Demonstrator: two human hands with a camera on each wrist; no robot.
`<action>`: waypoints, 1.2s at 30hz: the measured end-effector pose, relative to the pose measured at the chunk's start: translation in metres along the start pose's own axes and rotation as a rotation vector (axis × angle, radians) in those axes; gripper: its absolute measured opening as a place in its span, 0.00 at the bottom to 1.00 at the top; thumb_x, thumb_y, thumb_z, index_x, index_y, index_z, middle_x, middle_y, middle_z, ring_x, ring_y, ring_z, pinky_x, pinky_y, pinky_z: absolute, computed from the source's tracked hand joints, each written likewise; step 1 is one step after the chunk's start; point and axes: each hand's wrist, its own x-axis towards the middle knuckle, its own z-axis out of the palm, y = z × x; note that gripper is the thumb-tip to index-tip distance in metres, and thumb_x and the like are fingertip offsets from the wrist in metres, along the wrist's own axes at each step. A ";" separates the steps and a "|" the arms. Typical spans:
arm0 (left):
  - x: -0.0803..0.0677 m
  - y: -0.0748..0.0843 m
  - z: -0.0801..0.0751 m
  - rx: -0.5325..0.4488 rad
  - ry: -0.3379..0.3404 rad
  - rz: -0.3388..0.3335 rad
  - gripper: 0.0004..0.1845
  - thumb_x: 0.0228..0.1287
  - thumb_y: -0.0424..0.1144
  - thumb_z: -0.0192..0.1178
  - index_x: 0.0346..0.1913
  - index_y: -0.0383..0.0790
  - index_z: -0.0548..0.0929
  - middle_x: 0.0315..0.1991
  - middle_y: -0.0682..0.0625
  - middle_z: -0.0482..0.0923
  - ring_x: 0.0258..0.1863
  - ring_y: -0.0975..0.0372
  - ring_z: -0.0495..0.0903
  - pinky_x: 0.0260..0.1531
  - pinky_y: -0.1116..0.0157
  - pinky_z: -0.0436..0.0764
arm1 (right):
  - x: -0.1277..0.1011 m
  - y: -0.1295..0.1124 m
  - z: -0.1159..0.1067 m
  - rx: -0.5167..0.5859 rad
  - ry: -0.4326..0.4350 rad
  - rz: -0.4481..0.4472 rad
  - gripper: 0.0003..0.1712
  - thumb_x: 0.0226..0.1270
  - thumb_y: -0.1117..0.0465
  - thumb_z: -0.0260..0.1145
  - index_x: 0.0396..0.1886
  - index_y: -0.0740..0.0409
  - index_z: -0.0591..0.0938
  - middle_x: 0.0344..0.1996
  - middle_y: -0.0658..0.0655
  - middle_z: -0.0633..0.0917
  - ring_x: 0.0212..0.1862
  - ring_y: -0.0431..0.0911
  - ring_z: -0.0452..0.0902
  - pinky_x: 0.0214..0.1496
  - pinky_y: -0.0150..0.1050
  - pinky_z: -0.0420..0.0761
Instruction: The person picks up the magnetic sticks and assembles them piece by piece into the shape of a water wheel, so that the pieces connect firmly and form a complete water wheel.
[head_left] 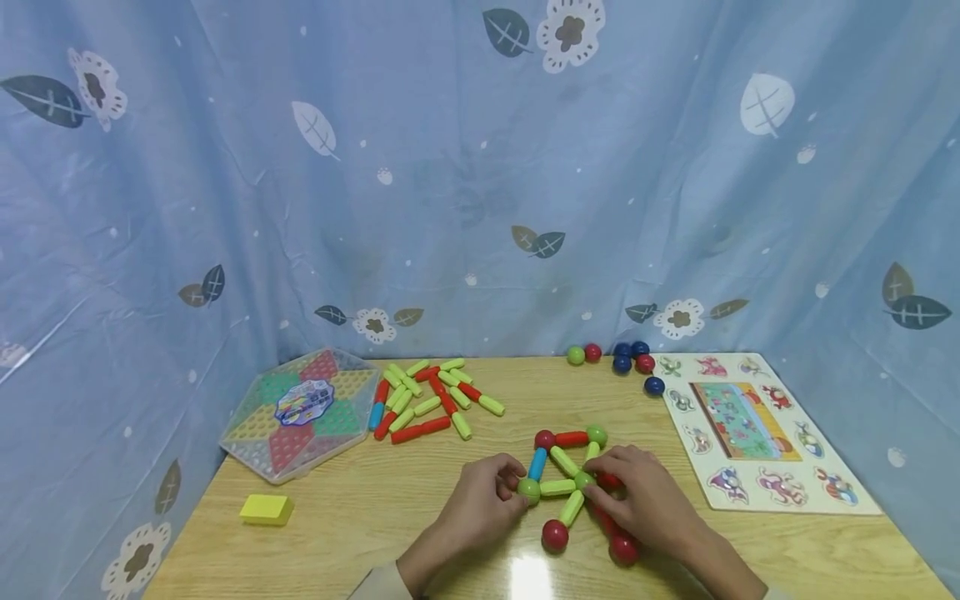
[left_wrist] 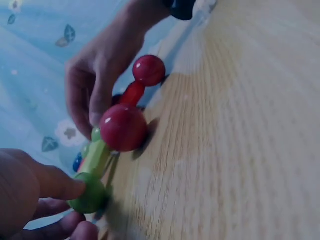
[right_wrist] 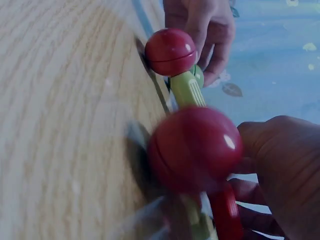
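At the frame's lower centre, the left hand pinches a green ball while the right hand grips the rod-and-ball figure with curled fingers.

The person's two hands are bare: the left hand and the right hand wear no gloves, rings or watch that the head view shows. A pale beige sleeve cuff covers the left forearm at the wrist. The fingers have short, plain nails.
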 end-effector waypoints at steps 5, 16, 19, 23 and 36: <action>0.010 -0.008 0.001 -0.018 0.042 0.008 0.10 0.68 0.31 0.75 0.49 0.41 0.90 0.40 0.54 0.86 0.36 0.69 0.82 0.38 0.71 0.83 | 0.000 0.000 -0.005 0.054 -0.060 0.008 0.09 0.67 0.51 0.82 0.45 0.40 0.93 0.36 0.37 0.83 0.36 0.31 0.71 0.39 0.33 0.79; 0.014 -0.042 -0.054 -0.306 -0.122 0.067 0.19 0.76 0.35 0.70 0.65 0.34 0.87 0.59 0.39 0.89 0.58 0.52 0.89 0.55 0.69 0.87 | 0.000 0.002 -0.005 0.132 -0.084 -0.018 0.08 0.69 0.52 0.82 0.44 0.40 0.91 0.31 0.33 0.77 0.32 0.29 0.68 0.35 0.29 0.72; 0.007 -0.054 -0.089 -0.389 -0.138 0.120 0.21 0.78 0.32 0.68 0.68 0.29 0.83 0.64 0.31 0.85 0.64 0.41 0.86 0.59 0.66 0.87 | 0.000 0.002 -0.005 0.142 -0.082 -0.021 0.08 0.69 0.51 0.81 0.44 0.40 0.91 0.31 0.33 0.78 0.32 0.29 0.68 0.35 0.29 0.72; -0.001 -0.074 -0.132 -0.396 -0.098 0.188 0.19 0.78 0.30 0.65 0.67 0.28 0.84 0.64 0.27 0.83 0.65 0.38 0.85 0.59 0.59 0.89 | 0.000 0.003 -0.005 0.153 -0.076 -0.024 0.08 0.68 0.52 0.82 0.44 0.40 0.91 0.31 0.33 0.78 0.33 0.30 0.69 0.35 0.29 0.73; 0.002 -0.113 -0.171 -0.155 0.062 0.063 0.18 0.76 0.32 0.70 0.64 0.31 0.87 0.59 0.34 0.89 0.56 0.51 0.91 0.52 0.68 0.88 | 0.001 0.005 -0.003 0.180 -0.093 -0.027 0.08 0.70 0.52 0.81 0.45 0.40 0.91 0.31 0.32 0.77 0.32 0.29 0.69 0.35 0.28 0.73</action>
